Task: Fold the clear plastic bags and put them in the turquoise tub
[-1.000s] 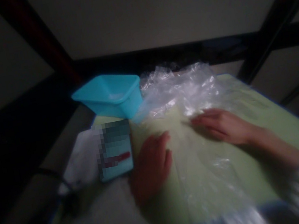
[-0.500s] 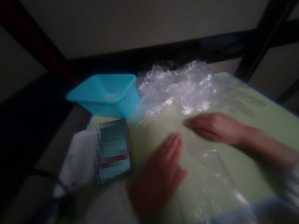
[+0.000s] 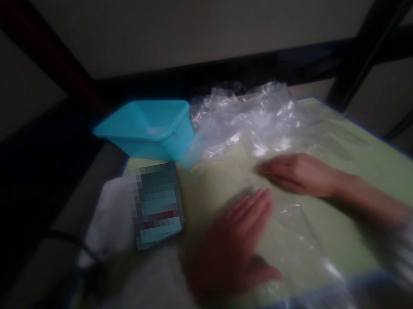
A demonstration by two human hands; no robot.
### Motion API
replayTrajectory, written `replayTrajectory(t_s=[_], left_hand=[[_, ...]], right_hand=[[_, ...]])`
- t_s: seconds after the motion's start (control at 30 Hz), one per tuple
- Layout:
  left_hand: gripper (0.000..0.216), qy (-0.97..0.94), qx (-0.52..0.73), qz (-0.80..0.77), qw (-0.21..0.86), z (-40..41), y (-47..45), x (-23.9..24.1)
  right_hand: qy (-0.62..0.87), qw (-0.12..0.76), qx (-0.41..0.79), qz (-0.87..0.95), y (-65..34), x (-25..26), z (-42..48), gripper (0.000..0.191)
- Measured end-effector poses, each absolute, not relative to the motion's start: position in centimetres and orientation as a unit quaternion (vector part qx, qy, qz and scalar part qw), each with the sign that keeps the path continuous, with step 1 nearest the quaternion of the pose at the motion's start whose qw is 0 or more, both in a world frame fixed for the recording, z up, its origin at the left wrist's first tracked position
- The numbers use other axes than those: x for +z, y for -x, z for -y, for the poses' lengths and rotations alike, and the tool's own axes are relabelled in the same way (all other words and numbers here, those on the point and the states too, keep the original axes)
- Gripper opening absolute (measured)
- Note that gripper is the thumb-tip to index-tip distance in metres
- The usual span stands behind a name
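A clear plastic bag (image 3: 298, 245) lies flat on the pale green table and hangs over its front edge. My left hand (image 3: 234, 245) rests on or just above the bag's left part, its fingers stretched out and the thumb apart. To the right, my right hand (image 3: 300, 172) is closed at the bag's upper part, fingers folded together and pointing left. Its fingertips are dim, so exactly how they grip the film is hard to see. Behind both hands a heap of crumpled clear plastic bags (image 3: 252, 120) spreads across the back.
A turquoise plastic basin (image 3: 176, 141) stands at the back left, with something pale inside. A phone-like device (image 3: 159, 205), its screen blurred out, lies by a white item (image 3: 109, 214). A dark cable (image 3: 72, 242) curves at the left. The green table (image 3: 352, 166) has a blue edge.
My left hand has slid a little to the right across the plastic, and its thumb has spread. My right hand has stayed in place.
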State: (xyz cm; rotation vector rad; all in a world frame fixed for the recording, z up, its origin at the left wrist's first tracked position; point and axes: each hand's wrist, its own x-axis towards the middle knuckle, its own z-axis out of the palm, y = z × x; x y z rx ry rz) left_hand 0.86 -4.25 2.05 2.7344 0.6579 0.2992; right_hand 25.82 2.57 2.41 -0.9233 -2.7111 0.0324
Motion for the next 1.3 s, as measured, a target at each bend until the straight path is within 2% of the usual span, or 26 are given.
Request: replayTrajectory(t_s=[0.13, 0.43, 0.63, 0.87, 1.3], left_hand=[[0.069, -0.969, 0.081, -0.118, 0.202, 5.6, -1.3, 2.9], [0.074, -0.963, 0.097, -0.087, 0.235, 5.9, -1.4, 2.6], [0.06, -0.951, 0.154, -0.219, 0.155, 4.1, -0.4, 2.5], [0.078, -0.963, 0.07, -0.191, 0.177, 2.2, 0.2, 1.9], [0.076, -0.961, 0.098, -0.176, 0.188, 2.7, -0.1, 2.1]], right_hand=[[0.306, 0.133, 0.02, 0.942, -26.0, 2.6, -2.5, 0.034], [0.286, 0.125, 0.026, 0.95, -25.8, 2.6, -2.5, 0.032], [0.265, 0.157, 0.053, 0.95, -25.6, 3.7, -2.1, 0.029], [0.272, 0.146, 0.065, 0.949, -25.8, 3.7, -2.2, 0.03], [0.268, 0.114, 0.009, 0.957, -25.8, 3.3, -2.4, 0.035]])
